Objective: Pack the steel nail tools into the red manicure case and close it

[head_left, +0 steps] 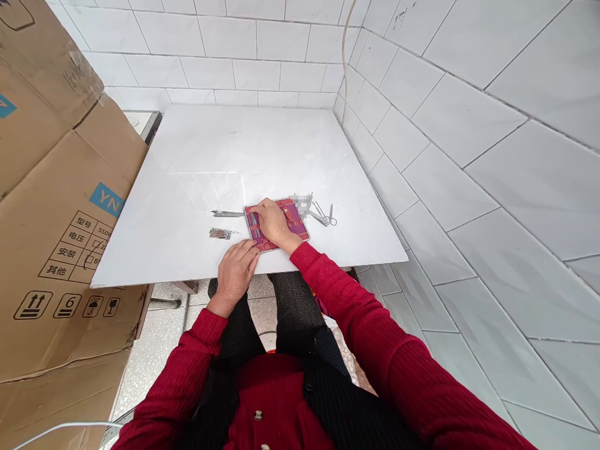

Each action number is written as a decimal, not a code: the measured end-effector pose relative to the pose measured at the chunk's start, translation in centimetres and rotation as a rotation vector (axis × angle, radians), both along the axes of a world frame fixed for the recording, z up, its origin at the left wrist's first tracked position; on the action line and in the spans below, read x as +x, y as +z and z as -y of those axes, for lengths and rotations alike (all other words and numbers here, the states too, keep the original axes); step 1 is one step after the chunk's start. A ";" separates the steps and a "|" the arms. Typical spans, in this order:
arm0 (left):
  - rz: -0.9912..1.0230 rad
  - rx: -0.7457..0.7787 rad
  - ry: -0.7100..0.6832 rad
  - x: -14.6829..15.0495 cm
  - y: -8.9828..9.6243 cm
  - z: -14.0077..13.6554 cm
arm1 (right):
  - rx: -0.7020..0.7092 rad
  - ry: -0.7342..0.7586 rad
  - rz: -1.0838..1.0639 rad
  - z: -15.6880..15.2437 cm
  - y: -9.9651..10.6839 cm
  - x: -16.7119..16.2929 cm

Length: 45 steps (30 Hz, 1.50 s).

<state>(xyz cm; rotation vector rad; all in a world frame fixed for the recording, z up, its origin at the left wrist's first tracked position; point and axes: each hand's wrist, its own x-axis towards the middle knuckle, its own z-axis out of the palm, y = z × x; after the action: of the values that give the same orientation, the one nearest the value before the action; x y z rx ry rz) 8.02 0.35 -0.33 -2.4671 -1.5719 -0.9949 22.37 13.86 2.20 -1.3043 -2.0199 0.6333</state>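
An open manicure case point(300, 232), purple inside with a red border, lies near the table's front edge. Slim metal tools point(255, 226) sit in loops along its left side. My right hand point(274, 222) is over the case, fingers bent and closed at its upper left; whatever they pinch is hidden. At the lower left corner, my left hand point(237, 267) has its fingertips and thumb closed on the case's edge. Left of the case lie long thin metal tools point(227, 214) and a small cluster of metal pieces point(220, 234). To its right are small scissors point(332, 215) and other metal tools point(319, 214).
The white tabletop point(197, 137) reaches back to a tiled wall point(234, 37), with another tiled wall point(469, 156) along the right. Large cardboard boxes point(70, 187) stand at the left. A thin cable point(345, 56) hangs in the back corner. My legs are under the table's front edge.
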 end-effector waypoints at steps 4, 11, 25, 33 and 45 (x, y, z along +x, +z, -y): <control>0.006 -0.034 0.005 0.0 0.4 0.1 | 0.068 0.001 0.077 0.4 -0.1 0.2; -0.015 -0.087 0.041 0.4 1.5 -0.9 | 0.101 0.000 0.138 0.6 -0.1 0.3; -0.179 -0.199 0.021 -1.0 2.3 -3.4 | 0.107 0.034 -0.038 0.5 -0.1 1.1; -0.168 -0.206 -0.007 -0.8 2.0 -4.8 | 0.096 -0.035 -0.215 0.0 -0.4 3.3; -0.161 -0.206 0.015 -0.3 2.1 -4.7 | 0.102 -0.052 -0.157 -0.7 -0.8 3.0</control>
<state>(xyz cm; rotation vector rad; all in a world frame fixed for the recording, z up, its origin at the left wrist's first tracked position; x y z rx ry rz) 7.75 5.09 1.78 -2.5858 -1.7142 -0.6419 25.41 14.52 1.44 -1.2047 -1.8615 0.5819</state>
